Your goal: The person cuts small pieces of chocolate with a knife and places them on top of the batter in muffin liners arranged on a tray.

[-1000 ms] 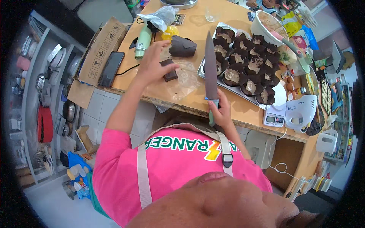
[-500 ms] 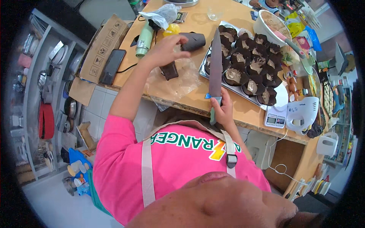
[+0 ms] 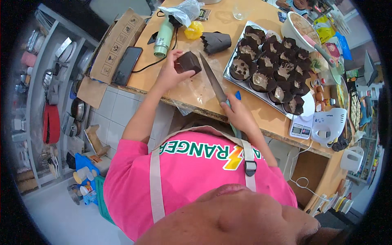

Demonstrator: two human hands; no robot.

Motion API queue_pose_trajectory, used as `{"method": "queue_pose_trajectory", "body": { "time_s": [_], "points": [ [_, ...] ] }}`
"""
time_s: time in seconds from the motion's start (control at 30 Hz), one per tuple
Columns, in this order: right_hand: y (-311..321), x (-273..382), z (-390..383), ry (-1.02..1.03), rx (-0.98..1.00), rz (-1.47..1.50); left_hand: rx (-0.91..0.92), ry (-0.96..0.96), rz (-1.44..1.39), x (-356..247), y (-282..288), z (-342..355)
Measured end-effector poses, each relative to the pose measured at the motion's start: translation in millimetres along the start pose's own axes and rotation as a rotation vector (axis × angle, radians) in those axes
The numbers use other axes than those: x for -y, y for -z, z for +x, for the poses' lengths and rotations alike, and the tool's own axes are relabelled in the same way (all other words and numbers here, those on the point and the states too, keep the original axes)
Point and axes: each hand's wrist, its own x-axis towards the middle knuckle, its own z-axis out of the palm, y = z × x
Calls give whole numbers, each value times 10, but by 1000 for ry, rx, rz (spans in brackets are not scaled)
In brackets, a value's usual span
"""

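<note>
My left hand grips a dark brown block, perhaps chocolate, above a clear plastic sheet on the wooden table. My right hand is closed round the handle of a long knife, its blade slanting up toward the block. Whether the blade touches it, I cannot tell. Just behind lies a stack of dark paper liners. Right of the knife, a metal tray holds several dark tulip cups filled with pale brown batter.
Cardboard, a phone, a green bottle and plastic bags sit leftward. Rightward stand a bowl with a spatula, a scale, a hand mixer and eggs. A person is at the far side.
My left hand has taken hold of the dark block and lifts it. The knife has swung from upright to a leftward slant, its tip now beside the block.
</note>
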Motion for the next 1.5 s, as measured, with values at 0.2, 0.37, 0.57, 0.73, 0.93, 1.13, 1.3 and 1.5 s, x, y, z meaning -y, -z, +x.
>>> {"method": "queue_pose_trajectory", "body": {
  "time_s": [0.2,0.37,0.57,0.73,0.93,1.13,1.3,1.5],
  "points": [
    [32,-56,-35,-10,-29,-40,-134,-33,-211,-46,-26,-2],
    [118,136,-93,26,-103,-84,-77,-325,523,-170,-199,-266],
    [149,171,-30,98,-188,-217,-169,-429,601,-310,-187,-265],
    [155,413,26,100,-173,-373,-349,-551,383,-300,82,61],
    [91,552,80,181,-196,-469,-70,-884,371,-823,147,910],
    [4,606,132,155,-183,-560,-152,-987,547,-384,-249,1403],
    [19,570,129,201,-198,-537,-38,-837,649,-192,-348,1400],
    [16,683,145,67,-108,-600,67,-719,613,-197,-345,1386]
  ]
}}
